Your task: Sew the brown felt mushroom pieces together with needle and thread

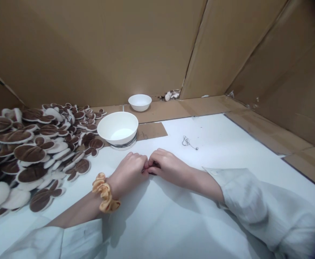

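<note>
My left hand [131, 170], with an orange scrunchie [106, 193] round its wrist, is closed at the middle of the white table [173, 223]. Its fingertips meet those of my right hand [166, 166], which is also closed in a pinch. A small dark bit shows just under the right fingers, but most of whatever lies between the hands is hidden. Just beyond my left hand stands a large white bowl [118, 126] with dark thread wound round its base.
Brown and white plush pieces [30, 153] lie heaped at the left. A smaller white bowl [140, 102] stands at the back on cardboard. Tangled dark thread [185, 141] lies beyond my right hand. Cardboard walls [106, 46] rise behind and at the right.
</note>
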A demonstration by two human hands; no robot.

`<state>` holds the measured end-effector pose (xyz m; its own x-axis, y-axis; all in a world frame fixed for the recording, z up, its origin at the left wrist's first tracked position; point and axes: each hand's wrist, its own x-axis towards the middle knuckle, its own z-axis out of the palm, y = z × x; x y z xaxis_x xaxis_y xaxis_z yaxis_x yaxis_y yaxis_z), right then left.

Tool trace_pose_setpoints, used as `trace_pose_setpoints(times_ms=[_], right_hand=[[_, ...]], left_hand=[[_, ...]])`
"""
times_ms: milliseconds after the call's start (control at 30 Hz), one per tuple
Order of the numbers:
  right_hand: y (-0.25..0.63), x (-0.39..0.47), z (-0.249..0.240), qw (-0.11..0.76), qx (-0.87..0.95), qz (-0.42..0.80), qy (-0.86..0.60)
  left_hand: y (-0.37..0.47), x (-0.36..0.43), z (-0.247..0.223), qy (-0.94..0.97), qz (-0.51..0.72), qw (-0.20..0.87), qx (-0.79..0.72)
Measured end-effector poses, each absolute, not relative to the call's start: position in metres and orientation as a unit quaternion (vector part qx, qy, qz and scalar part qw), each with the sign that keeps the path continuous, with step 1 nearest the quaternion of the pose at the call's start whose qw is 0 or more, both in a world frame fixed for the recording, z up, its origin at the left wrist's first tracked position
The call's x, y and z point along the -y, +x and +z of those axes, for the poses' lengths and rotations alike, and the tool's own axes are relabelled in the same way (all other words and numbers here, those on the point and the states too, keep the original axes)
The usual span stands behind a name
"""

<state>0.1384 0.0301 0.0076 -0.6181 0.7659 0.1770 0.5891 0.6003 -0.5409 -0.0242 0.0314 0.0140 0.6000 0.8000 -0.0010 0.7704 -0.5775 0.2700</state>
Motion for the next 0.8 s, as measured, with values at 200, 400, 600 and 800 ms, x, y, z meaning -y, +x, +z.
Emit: trace_pose_setpoints(times_ms=[200,400,600,800], right_hand=[[0.140,-0.031,0.007,0.112,0.907,0.176,-0.367],[0.142,-0.028,0.010,0.063,0.909,0.163,-0.378],[0.142,-0.035,0.021,0.044,0.901,0.208,-0.379],[0.146,-0.041,0.023,0.035,0.920,0.207,-0.330]], left_hand=[[-0.027,-0.031,0.009,0.889,0.069,0.120,-0.437],[-0.027,-0.032,0.011,0.886,0.069,0.142,-0.436],[-0.026,-0.032,0.013,0.886,0.067,0.144,-0.435],[-0.027,-0.033,0.012,0.884,0.074,0.149,-0.437]])
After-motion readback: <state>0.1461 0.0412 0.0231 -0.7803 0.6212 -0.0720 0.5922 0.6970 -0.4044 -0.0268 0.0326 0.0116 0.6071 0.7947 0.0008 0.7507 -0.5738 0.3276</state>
